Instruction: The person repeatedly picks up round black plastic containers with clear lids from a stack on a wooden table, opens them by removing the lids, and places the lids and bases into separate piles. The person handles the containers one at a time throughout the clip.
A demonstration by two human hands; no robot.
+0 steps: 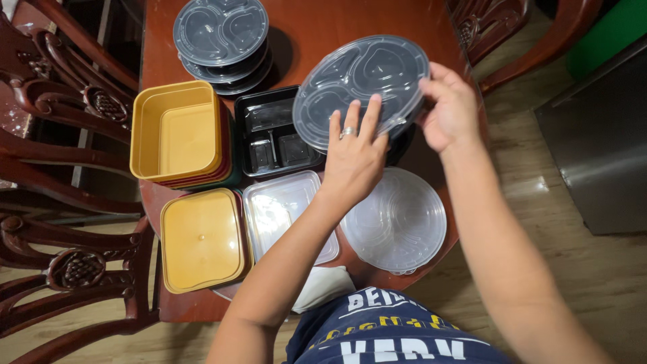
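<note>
Wooden surface [310,30] below me carries a yellow lid [202,239], clear lids and a yellow tub [176,131]; my left hand [354,158] presses flat on a round container [360,87], my right hand [448,108] gripping its rim, above a black tray [273,131]

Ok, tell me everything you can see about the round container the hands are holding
The round container is a black, seemingly plastic tray capped by a clear lid moulded with three compartment shapes. It is held tilted above the table, over the black rectangular tray and another dark container largely hidden beneath it. The left hand lies with fingers spread on the lid's near edge; the right hand grips its right rim. Light glares off the lid, and its inside looks empty.
</note>
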